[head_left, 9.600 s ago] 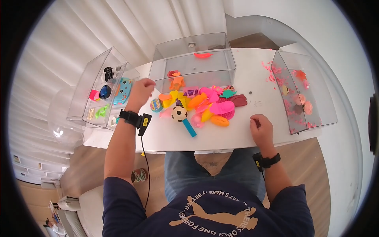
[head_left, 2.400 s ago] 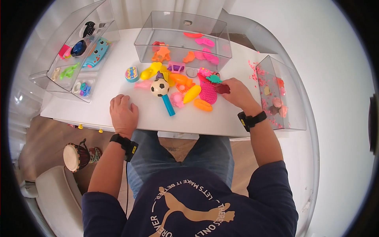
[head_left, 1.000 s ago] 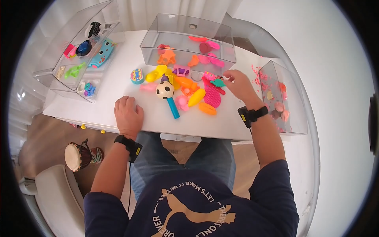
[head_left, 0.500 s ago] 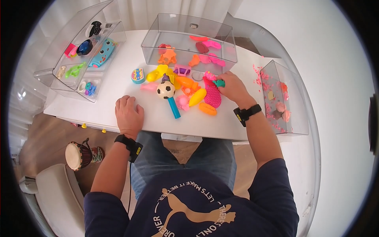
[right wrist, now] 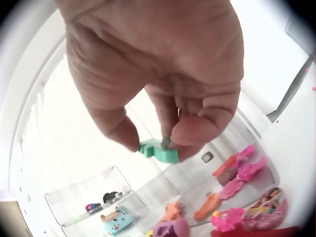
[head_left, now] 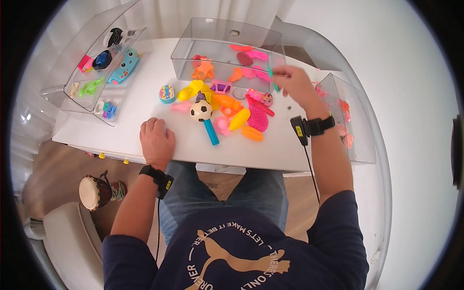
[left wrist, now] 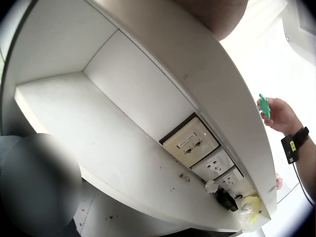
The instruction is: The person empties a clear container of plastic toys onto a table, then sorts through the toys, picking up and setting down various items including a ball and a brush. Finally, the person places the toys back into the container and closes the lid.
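My right hand [head_left: 296,86] pinches a small green animal-shaped toy [right wrist: 165,154] between thumb and fingertips, raised near the right front corner of the middle clear box [head_left: 203,30]. In the left wrist view the green toy [left wrist: 264,106] shows a jagged outline. Several pink, red and orange pieces lie in that box, with a dark red piece [head_left: 244,59] among them. My left hand [head_left: 157,141] rests on the table's front part, fingers relaxed. Between the hands is a toy pile: a soccer ball [head_left: 200,111] on a blue stick, a magenta bumpy piece [head_left: 258,119] and a yellow piece [head_left: 239,119].
At the left stands a clear box [head_left: 72,102] holding a blue toy case [head_left: 124,66] and other toys. Another clear box [head_left: 365,145] at the right has pink bits in and beside it. A round patterned tub [head_left: 167,93] sits left of the pile. A drum [head_left: 90,192] stands on the floor.
My right hand has picked the green toy from the pile's right side and lifted it toward the middle box. Earlier it moved the dark red piece into that box. My left hand stays put lately.
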### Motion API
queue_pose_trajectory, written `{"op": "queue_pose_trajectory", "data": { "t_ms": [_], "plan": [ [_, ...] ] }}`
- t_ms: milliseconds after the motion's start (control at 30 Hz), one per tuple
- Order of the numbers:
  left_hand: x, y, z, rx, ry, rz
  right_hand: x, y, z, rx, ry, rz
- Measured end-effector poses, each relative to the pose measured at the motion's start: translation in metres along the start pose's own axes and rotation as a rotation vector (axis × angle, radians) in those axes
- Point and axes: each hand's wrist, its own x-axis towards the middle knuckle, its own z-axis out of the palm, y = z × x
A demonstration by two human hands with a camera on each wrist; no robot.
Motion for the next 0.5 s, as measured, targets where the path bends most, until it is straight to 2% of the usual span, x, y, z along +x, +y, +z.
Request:
{"op": "queue_pose_trajectory", "data": {
  "t_ms": [67,167,267,367,500],
  "plan": [
    [0.000,-0.001,0.001,0.000,0.008,0.008,0.012,-0.009,0.004,0.256,0.227,-0.122],
    [-0.001,-0.001,0.001,0.002,0.016,0.011,0.016,-0.014,0.011,0.304,0.472,-0.210],
    [-0.001,-0.001,0.000,-0.025,0.016,0.011,0.002,0.014,0.014,-0.017,0.297,-0.212],
    [-0.001,-0.001,0.000,-0.017,0.025,0.015,-0.021,0.031,0.020,-0.239,0.016,-0.113],
    [0.000,0.000,0.000,0.002,0.001,0.000,-0.024,0.066,0.033,-0.456,0.027,-0.214]
  ]
}}
